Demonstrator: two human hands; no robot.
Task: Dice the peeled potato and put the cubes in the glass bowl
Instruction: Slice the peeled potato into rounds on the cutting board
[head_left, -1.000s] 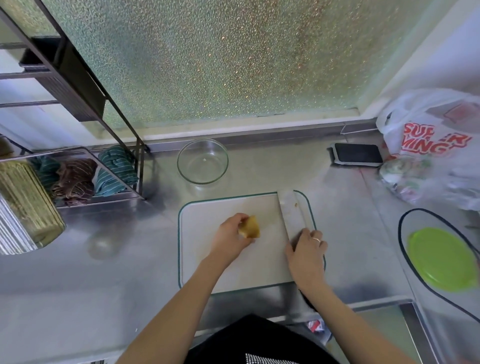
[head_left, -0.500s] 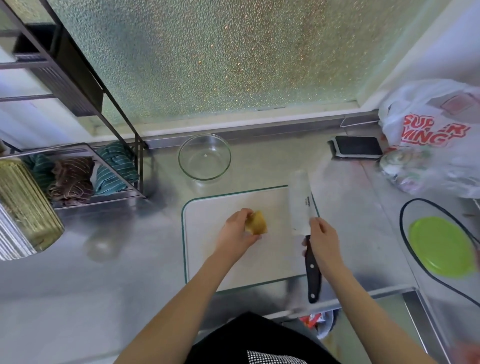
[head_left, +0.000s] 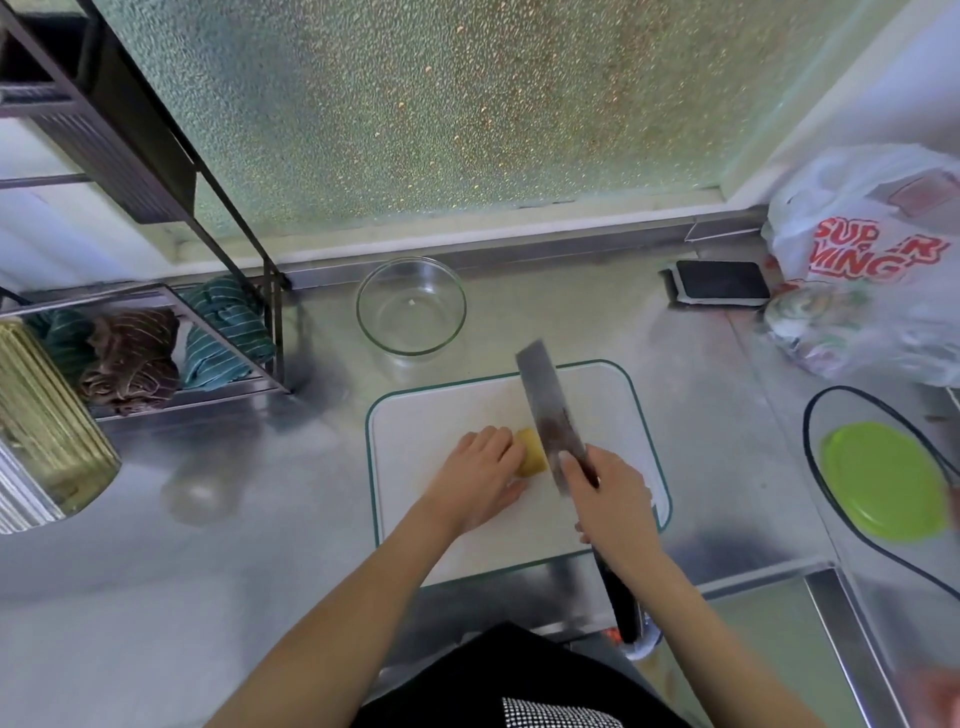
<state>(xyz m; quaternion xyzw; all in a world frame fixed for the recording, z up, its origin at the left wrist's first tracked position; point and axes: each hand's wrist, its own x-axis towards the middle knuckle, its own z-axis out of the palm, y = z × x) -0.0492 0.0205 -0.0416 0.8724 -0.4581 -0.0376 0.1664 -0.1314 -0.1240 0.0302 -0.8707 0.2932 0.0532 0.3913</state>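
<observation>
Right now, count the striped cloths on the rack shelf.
3, side by side on the rack shelf: a teal cloth at left, a brown one in the middle, another teal one at right. More may be hidden underneath.

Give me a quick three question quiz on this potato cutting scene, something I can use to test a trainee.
1. True or false: the glass bowl already holds potato cubes.
2. Which hand grips the knife? A) left B) right C) neither
3. Fill in: the left hand steadies the potato on the ______.

Key:
1. False; it looks empty.
2. B; the right hand grips it, blade beside the potato.
3. Cutting board.
</observation>
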